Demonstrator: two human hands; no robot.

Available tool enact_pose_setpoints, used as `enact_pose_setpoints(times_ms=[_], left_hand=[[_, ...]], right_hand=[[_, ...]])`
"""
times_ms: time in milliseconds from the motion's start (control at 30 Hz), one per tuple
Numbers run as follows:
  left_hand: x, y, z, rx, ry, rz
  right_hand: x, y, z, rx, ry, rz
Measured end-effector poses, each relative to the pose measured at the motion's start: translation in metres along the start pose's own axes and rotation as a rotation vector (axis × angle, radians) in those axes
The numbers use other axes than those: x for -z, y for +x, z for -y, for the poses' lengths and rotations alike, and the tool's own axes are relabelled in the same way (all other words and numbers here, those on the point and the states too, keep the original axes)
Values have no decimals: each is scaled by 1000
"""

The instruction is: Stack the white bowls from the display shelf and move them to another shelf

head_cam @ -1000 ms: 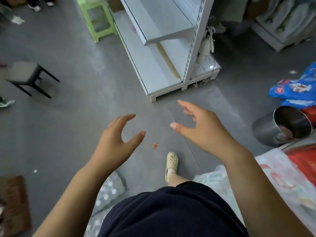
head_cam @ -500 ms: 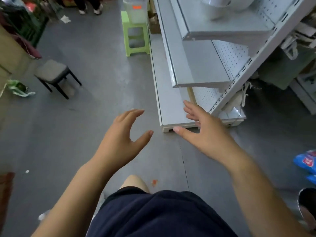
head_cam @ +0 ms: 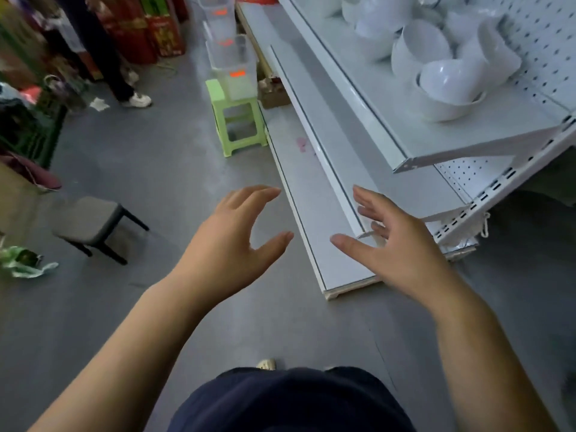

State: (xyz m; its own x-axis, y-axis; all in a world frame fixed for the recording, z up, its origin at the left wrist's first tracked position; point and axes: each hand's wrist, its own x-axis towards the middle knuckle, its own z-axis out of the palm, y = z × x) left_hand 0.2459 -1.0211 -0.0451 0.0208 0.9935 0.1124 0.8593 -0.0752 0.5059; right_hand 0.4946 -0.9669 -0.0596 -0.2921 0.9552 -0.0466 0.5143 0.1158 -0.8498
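Both hands empty, bowls up ahead
Left hand (head_cam: 230, 241) and right hand (head_cam: 402, 244) spread apart; glossy white ceramic bowls (head_cam: 445, 85) far right, right hand nearer.

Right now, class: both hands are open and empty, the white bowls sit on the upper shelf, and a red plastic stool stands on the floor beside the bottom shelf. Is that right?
One detail is wrong: the stool is light green, not red, as the head view shows. The rest holds: the left hand and right hand are open and empty, and the white bowls sit on the upper shelf.
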Motion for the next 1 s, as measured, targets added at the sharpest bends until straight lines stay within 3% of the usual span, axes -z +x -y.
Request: enact_pose_setpoints(times_ms=[367,733,1000], left_hand=[[0,202,-9,-361,-139,33],[-30,339,-30,-421,-330,20],[-55,389,-37,-448,-405,12]], right_hand=[[48,95,15,-29,50,-394],[118,197,9,72,73,-650],[149,221,0,-8,-1,-756]])
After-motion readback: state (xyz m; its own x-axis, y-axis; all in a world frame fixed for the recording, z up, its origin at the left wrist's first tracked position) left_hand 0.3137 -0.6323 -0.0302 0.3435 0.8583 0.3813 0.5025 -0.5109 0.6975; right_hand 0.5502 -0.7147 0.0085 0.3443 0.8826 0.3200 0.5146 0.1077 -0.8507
